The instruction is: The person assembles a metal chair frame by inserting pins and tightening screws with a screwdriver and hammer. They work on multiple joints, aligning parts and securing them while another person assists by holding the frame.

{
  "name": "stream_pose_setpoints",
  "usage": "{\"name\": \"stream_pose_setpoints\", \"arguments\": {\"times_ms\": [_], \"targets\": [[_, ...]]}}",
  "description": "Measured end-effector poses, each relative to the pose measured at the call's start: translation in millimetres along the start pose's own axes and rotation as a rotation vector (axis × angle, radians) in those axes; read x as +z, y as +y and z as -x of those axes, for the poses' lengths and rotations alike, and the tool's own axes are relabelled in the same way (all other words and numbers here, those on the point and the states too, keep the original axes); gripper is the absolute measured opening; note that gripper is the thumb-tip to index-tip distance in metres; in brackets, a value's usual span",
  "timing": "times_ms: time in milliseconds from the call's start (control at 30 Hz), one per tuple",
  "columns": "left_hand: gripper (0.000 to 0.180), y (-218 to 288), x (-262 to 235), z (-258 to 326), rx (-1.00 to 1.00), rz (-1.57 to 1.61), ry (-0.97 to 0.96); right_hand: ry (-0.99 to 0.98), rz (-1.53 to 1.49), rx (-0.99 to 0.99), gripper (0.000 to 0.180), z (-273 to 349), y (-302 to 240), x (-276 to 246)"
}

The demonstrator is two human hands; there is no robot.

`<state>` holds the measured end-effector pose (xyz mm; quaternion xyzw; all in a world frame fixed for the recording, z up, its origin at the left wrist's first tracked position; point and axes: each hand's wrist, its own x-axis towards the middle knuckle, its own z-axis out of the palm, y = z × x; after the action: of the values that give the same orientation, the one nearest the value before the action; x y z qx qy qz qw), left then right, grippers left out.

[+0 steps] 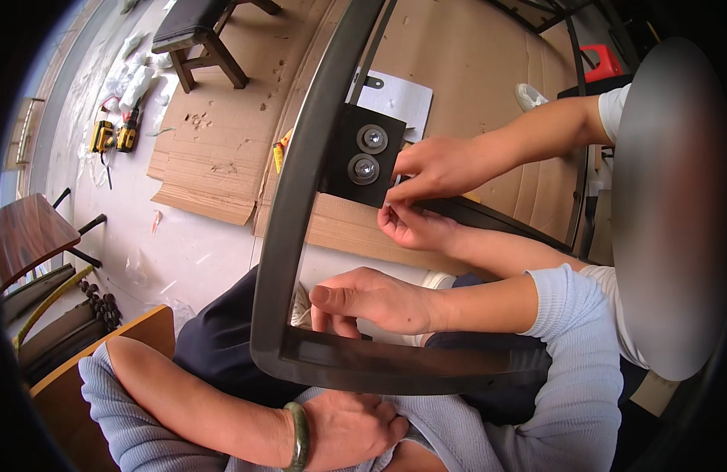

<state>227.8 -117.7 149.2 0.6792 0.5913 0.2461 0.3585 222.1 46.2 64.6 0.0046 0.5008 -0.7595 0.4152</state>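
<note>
A dark frame (290, 208) with rounded corners stands upright before me, its lower bar across my lap. Inside its opening, my right hand (387, 303) bends its fingers down behind that bar; the fingertips are partly hidden, so what they grip cannot be made out. My left hand (352, 425), below a green bangle (298, 436), is curled into a fist against my shirt. On the frame sits a black plate (362, 122) with two round bolt heads on washers (372, 139). A co-worker's two hands (442, 167) pinch something small and pale at the plate's right edge.
Brown cardboard (474, 79) covers much of the floor, with a white sheet (395, 101) on it. Two yellow-black power drills (116, 135) lie far left. A dark-seated stool (192, 27) stands behind, a wood-topped seat (33, 236) at left, and a red container (602, 63) at far right.
</note>
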Motion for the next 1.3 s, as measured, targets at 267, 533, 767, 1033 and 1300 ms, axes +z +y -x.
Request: {"name": "stream_pose_setpoints", "arguments": {"times_ms": [267, 533, 767, 1033, 1300], "targets": [[0.012, 0.4, 1.9, 1.4, 0.003, -0.009, -0.041, 0.044, 0.054, 0.016, 0.06, -2.8, 5.8, 2.7], [0.012, 1.4, 3.6, 2.7, -0.001, -0.012, -0.027, 0.046, 0.017, 0.004, 0.057, -5.3, 12.8, 2.9], [0.012, 1.6, 5.2, 2.4, 0.005, -0.018, -0.023, 0.059, 0.036, -0.016, 0.057, -5.0, 13.2, 2.1], [0.012, 1.4, 5.0, 1.7, -0.002, -0.011, -0.031, 0.075, 0.037, 0.006, 0.056, -4.8, 15.2, -0.8], [0.011, 0.2, 3.7, 2.5, 0.01, -0.018, -0.018, 0.113, 0.015, 0.041, 0.054, -5.2, 16.5, -4.2]]}}
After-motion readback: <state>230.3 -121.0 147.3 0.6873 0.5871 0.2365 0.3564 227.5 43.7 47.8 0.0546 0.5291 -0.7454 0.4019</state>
